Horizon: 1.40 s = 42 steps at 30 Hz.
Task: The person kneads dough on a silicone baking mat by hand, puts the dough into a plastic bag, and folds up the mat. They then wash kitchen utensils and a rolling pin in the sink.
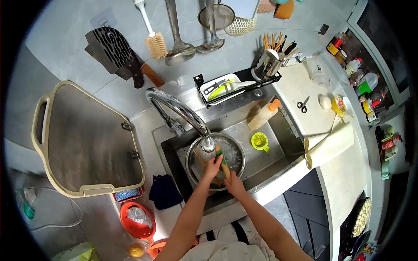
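Observation:
Over the steel basin (188,167), my right hand (235,185) grips the lower end of a thick tan rod (224,168), which looks wooden. My left hand (213,167) is closed around the rod's middle, with a dark green scouring pad (219,155) pressed against it. The rod's upper end lies under the chrome faucet (185,114). Water stands in the basin, and thinner tan sticks (200,158) lean inside it, partly hidden by my left hand. The basin rests in the left part of the sink (272,163).
A yellow-green strainer cup (260,142) and an orange-capped bottle (264,115) are in the sink's right part. Behind stands a black rack (244,90). A cutting board (89,139) leans at left, near a dark cloth (165,192). Scissors (303,104) lie on the right counter.

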Each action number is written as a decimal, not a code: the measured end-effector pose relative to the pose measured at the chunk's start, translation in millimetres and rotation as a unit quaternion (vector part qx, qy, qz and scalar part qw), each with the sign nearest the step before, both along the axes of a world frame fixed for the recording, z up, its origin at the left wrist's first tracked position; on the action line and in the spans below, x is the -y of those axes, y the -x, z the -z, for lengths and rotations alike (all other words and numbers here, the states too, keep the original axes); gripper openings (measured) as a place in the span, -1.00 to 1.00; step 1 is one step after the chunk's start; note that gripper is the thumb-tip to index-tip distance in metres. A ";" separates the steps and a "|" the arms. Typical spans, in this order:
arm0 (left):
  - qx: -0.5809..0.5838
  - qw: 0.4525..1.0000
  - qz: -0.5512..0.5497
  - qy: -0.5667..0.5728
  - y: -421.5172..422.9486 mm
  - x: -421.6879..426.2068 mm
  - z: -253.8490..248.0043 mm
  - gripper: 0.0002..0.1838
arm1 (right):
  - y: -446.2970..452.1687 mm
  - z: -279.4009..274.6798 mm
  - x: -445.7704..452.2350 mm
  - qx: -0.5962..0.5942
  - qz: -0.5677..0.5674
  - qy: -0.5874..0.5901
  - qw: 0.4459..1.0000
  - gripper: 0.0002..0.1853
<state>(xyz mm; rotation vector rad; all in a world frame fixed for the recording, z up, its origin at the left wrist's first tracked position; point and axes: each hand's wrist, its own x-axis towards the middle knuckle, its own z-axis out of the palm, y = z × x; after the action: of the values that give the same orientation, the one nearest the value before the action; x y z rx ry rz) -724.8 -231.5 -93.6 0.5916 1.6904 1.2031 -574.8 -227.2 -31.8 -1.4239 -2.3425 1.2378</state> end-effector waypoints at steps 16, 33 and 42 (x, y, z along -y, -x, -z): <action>0.342 0.909 -0.237 0.033 41.4 -29.2 46.7 -0.79 | 13.7 -42.8 0.2 0.025 -0.008 0.248 0.968 -0.67; 0.344 0.895 -0.284 0.023 -2.3 -14.9 103.4 -0.50 | 23.6 8.4 -4.2 0.081 -0.059 -0.024 0.995 -0.67; 0.072 0.992 -0.048 0.095 11.1 18.9 -12.4 -0.39 | 46.5 49.0 -53.5 0.022 -0.048 0.107 0.993 -0.65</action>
<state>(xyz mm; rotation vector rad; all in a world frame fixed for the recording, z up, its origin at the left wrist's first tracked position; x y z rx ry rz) -735.9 -250.4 -81.2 0.3029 1.7015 1.1097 -621.3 -173.7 -80.8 -1.4273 -2.3934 1.5406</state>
